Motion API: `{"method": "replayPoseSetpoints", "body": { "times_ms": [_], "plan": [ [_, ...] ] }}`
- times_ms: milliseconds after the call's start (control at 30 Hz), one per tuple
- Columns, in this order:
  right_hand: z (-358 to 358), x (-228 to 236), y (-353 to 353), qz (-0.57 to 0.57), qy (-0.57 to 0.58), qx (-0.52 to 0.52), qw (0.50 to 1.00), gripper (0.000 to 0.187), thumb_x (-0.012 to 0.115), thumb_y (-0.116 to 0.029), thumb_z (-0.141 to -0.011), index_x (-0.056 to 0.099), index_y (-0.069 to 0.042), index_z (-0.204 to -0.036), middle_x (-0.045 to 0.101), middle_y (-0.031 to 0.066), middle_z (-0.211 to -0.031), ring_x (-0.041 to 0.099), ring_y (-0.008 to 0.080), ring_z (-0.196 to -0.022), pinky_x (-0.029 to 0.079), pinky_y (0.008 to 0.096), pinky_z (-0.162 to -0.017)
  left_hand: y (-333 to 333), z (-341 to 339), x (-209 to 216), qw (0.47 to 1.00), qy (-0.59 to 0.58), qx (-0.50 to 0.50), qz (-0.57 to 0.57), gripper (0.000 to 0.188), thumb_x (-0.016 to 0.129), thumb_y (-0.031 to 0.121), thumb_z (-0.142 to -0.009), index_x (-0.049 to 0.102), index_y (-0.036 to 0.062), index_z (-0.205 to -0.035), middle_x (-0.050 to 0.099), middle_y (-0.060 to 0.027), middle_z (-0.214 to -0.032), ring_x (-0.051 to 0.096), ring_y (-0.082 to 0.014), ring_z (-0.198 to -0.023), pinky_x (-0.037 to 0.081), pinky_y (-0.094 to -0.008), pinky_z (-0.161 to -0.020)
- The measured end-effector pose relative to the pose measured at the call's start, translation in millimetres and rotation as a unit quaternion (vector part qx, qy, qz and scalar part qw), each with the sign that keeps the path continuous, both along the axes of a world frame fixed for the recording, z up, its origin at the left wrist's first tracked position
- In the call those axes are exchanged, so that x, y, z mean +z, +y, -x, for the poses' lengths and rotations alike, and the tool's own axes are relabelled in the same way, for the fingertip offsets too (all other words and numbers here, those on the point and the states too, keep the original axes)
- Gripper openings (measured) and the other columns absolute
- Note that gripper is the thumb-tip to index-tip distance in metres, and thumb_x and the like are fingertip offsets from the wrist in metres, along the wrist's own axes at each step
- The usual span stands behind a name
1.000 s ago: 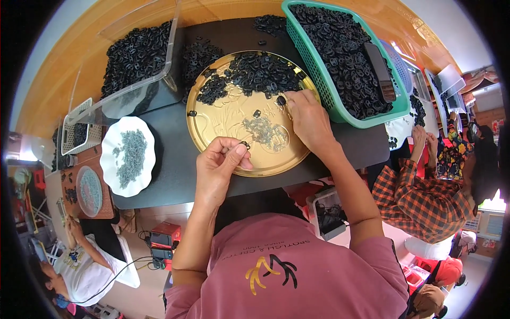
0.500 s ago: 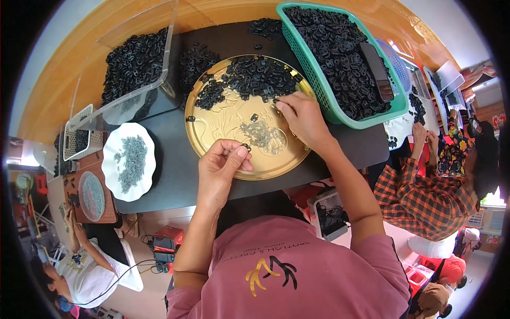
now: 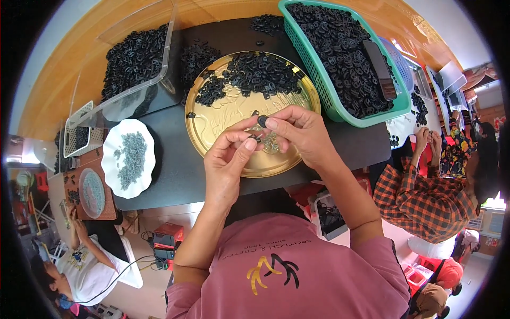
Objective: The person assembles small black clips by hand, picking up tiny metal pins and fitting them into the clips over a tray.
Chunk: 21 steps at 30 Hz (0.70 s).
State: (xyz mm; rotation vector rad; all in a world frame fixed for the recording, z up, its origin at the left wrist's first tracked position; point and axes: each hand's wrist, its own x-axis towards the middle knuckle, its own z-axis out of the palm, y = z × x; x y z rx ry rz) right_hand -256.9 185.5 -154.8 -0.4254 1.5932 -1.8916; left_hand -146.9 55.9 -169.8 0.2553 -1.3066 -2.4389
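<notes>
Over a round gold tray [image 3: 204, 143], my two hands are close together. My left hand [image 3: 226, 159] is closed, with a small black plastic piece [image 3: 255, 138] pinched at its fingertips. Between the thumb and fingers of my right hand [image 3: 305, 135] is another small black plastic piece [image 3: 262, 121], just above the left one. Whether the two pieces touch, I cannot tell. Under my fingers lies a partly hidden scatter of small shiny metal pins [image 3: 273, 142]. A heap of black pieces [image 3: 263, 74] covers the tray's far side.
A green basket [image 3: 324, 98] full of black pieces stands at the right, with a dark flat rectangular object [image 3: 380, 69] on top. At the left are a clear bin [image 3: 164, 74] of black pieces and a white scalloped plate [image 3: 114, 178] of grey pins. Co-workers sit at both sides.
My right hand has come from the heap at the tray's far right toward my left hand, bringing a black piece. My left hand has shifted slightly right and up, still pinching its piece.
</notes>
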Motion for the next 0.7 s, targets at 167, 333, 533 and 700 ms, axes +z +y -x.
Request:
{"method": "replayPoseSetpoints", "body": {
  "times_ms": [167, 333, 533, 700],
  "plan": [
    [-5.5, -2.4, 0.6, -0.017, 0.078, 0.023, 0.997, 0.013, 0.066, -0.010, -0.087, 0.062, 0.002, -0.090, 0.064, 0.0051, -0.076, 0.054, 0.0059, -0.056, 0.043, 0.0197, -0.050, -7.0, -1.1, -3.3, 0.999, -0.041, -0.004, 0.001, 0.012, 0.064, 0.008, -0.089, 0.062, 0.0003, -0.097, 0.059, -0.0122, -0.118, 0.060, -0.0115, -0.088, 0.049, -0.0257, -0.083],
    [-7.1, 5.6, -0.7, -0.074, 0.146, 0.058, 0.985, 0.013, 0.066, -0.009, -0.087, 0.060, 0.002, -0.089, 0.062, 0.0016, -0.074, 0.053, 0.0047, -0.057, 0.042, 0.0196, -0.050, -12.3, -2.6, -7.2, 0.999, -0.040, -0.011, 0.005, 0.012, 0.064, 0.007, -0.088, 0.063, -0.0010, -0.097, 0.061, -0.0099, -0.112, 0.060, -0.0113, -0.085, 0.049, -0.0256, -0.082],
    [-9.7, 7.7, -5.5, -0.083, 0.094, 0.077, 0.989, 0.011, 0.065, -0.010, -0.086, 0.061, 0.000, -0.088, 0.061, 0.0001, -0.073, 0.053, 0.0037, -0.062, 0.043, 0.0199, -0.054, -14.5, -3.3, -8.5, 0.999, -0.048, -0.002, -0.025, 0.011, 0.062, 0.005, -0.089, 0.062, -0.0023, -0.096, 0.061, -0.0110, -0.109, 0.064, -0.0142, -0.086, 0.052, -0.0259, -0.080],
    [-6.9, 0.2, -6.8, -0.088, 0.184, 0.039, 0.978, 0.013, 0.067, -0.012, -0.085, 0.061, 0.000, -0.088, 0.061, 0.0010, -0.073, 0.053, 0.0043, -0.064, 0.044, 0.0212, -0.056, -19.2, -5.3, -9.2, 0.995, -0.049, -0.006, -0.091, 0.011, 0.060, 0.005, -0.090, 0.061, -0.0029, -0.097, 0.063, -0.0131, -0.103, 0.066, -0.0180, -0.085, 0.055, -0.0286, -0.080]
  ]
}}
